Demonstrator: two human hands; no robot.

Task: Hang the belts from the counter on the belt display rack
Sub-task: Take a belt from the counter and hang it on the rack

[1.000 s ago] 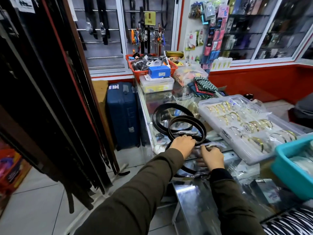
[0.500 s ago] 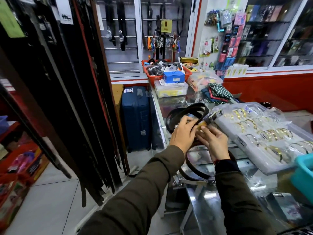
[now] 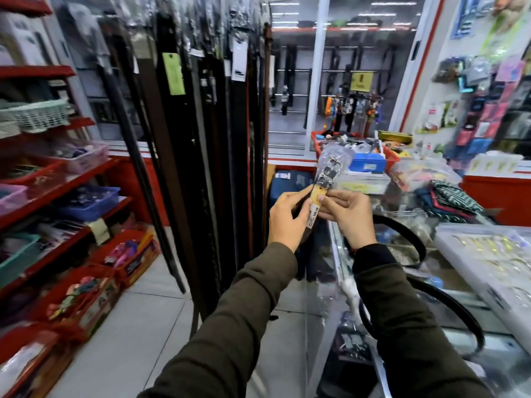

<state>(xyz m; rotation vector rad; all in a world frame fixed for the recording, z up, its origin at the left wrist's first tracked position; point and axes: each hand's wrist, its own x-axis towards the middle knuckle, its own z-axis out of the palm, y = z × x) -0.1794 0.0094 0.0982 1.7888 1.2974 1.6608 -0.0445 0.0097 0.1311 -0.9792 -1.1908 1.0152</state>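
My left hand (image 3: 287, 216) and my right hand (image 3: 349, 215) both pinch the buckle end of a black belt (image 3: 329, 173), raised in front of me. That end is wrapped in clear plastic and carries a yellow price tag. The strap (image 3: 413, 239) trails back in loops over the glass counter (image 3: 459, 282) at the right. The belt display rack (image 3: 207, 124) stands just left of my hands, packed with several dark belts hanging straight down.
Red shelves (image 3: 57, 202) with baskets line the left wall, with boxes on the floor below. A clear tray of bracelets (image 3: 488, 254) lies on the counter at right. A blue suitcase (image 3: 287, 182) stands behind the rack, beside the counter. White floor tiles lie between.
Both hands lifted the belt's buckle end off the counter and up toward the rack. My view swung left, bringing the rack and the red shelves into sight.
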